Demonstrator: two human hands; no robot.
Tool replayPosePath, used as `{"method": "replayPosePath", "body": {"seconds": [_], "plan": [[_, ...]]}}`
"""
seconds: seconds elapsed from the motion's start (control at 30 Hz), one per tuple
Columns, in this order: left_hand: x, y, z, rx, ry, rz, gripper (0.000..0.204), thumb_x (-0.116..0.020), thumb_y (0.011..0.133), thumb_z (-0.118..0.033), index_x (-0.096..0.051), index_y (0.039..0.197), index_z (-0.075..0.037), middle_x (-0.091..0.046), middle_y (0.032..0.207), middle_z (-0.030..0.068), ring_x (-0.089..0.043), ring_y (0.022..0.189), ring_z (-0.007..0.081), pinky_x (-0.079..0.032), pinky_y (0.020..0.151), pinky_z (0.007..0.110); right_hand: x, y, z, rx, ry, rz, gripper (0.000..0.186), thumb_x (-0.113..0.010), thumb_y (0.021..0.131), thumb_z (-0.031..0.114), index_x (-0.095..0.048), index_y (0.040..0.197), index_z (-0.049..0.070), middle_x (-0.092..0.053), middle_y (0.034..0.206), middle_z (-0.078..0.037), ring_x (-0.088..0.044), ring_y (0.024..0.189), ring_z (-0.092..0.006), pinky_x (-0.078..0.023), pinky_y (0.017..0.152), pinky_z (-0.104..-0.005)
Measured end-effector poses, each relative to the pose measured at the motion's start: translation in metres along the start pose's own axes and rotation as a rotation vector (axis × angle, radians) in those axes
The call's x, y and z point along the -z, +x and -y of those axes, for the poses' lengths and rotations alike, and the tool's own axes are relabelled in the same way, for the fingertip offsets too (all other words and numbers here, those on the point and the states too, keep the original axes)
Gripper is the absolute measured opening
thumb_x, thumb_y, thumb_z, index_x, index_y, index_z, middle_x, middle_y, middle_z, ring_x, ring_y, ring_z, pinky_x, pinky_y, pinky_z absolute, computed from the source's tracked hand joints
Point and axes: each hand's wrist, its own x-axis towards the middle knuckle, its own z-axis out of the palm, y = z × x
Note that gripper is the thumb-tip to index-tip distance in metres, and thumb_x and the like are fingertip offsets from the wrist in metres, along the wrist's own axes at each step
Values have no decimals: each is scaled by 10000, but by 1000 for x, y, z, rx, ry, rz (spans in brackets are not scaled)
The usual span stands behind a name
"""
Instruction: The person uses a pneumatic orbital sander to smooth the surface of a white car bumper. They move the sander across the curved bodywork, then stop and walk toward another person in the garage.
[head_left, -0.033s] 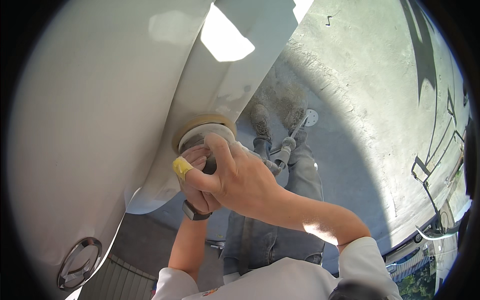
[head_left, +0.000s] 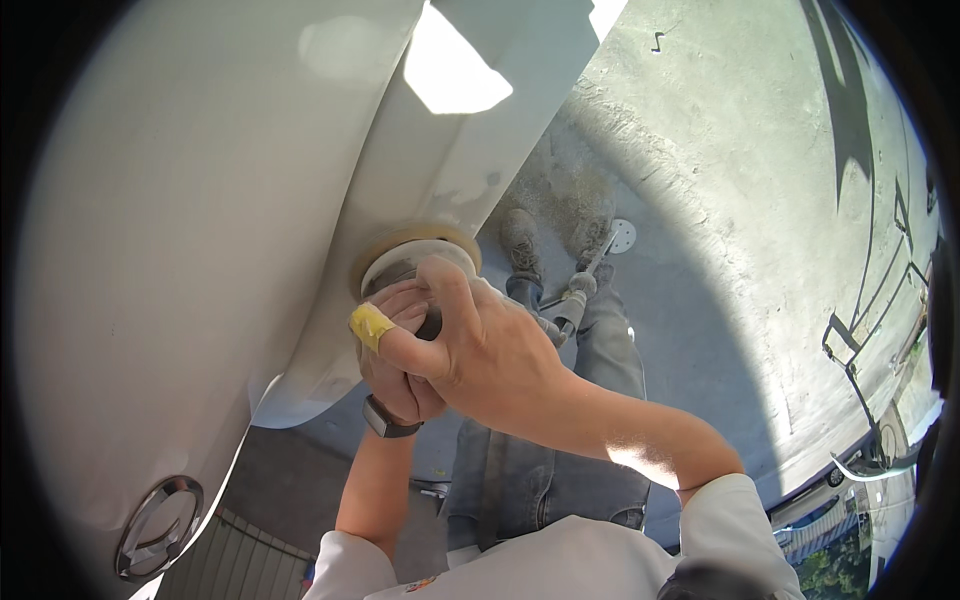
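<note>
gripping a grey disc sander (head_left: pixel 418 254) two-handed, pressed up to a pale car body panel (head_left: pixel 450 150), near its lower end. got the right hand (head_left: pixel 485 335) closed over the top of the sander, with yellow tape (head_left: pixel 370 325) around the thumb and that thumb lying across the left hand (head_left: pixel 383 375). got the left hand tucked underneath, fingers curled onto the sander body, dark wristwatch (head_left: pixel 388 421) on that wrist. can't tell how tight on the left, being partly covered by the right. seeing a tan pad (head_left: pixel 378 250) along the sander's far rim, looking about flat against the panel. also spotting a grey hose fitting (head_left: pixel 572 303) just right of the hands, in front of the jeans (head_left: pixel 600 475). standing in dusty shoes (head_left: pixel 520 240) on a concrete floor (head_left: pixel 720 330), part shade, part bright sun. seeing a pale disc with holes (head_left: pixel 622 236) on the floor too, just beside the right shoe. down at lower left, spotting a chrome emblem (head_left: pixel 160 528) on the bigger pale bodywork (head_left: pixel 180 250).
</note>
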Motion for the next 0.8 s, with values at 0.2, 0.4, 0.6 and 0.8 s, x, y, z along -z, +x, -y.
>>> {"method": "replayPosePath", "body": {"seconds": [0.2, 0.4, 0.6, 0.8], "plan": [[-70, 111, 4, -268, -42, 83, 292, -552, 992, -180, -699, 1157, 10, -757, 1138, 162, -722, 999, 381, -532, 921, 452, 60, 21, -62, -70, 99, -279, 755, -700, 837, -4, -444, 1516, 208, -489, 1255, -174, -701, 917, -351, -649, 725, -415], [-72, 112, 5, -292, -8, 58, 275, -534, 958, -162, -694, 1109, 2, -772, 1050, 144, -742, 948, 333, -534, 906, 450, 73, 21, -56, -187, 61, -114, 706, -712, 818, -9, -492, 1466, 166, -488, 1280, -172, -685, 1031, -344, -648, 735, -433], [-20, 47, -8, -116, 19, -61, 220, -444, 961, -133, -610, 1049, -19, -775, 889, 146, -744, 856, 329, -530, 883, 467, 58, -28, -39, -158, 24, 92, 958, -936, 696, 170, -417, 1498, 91, -422, 1395, -190, -680, 1042, -374, -616, 771, -450], [-27, 62, -8, -77, -43, -81, 225, -369, 1032, -158, -541, 1061, -15, -745, 893, 186, -697, 809, 336, -517, 845, 494, 69, -63, -82, -621, 327, 621, 774, -824, 900, 416, -476, 1464, 16, -691, 1179, -202, -713, 1012, -355, -577, 776, -420]]}}
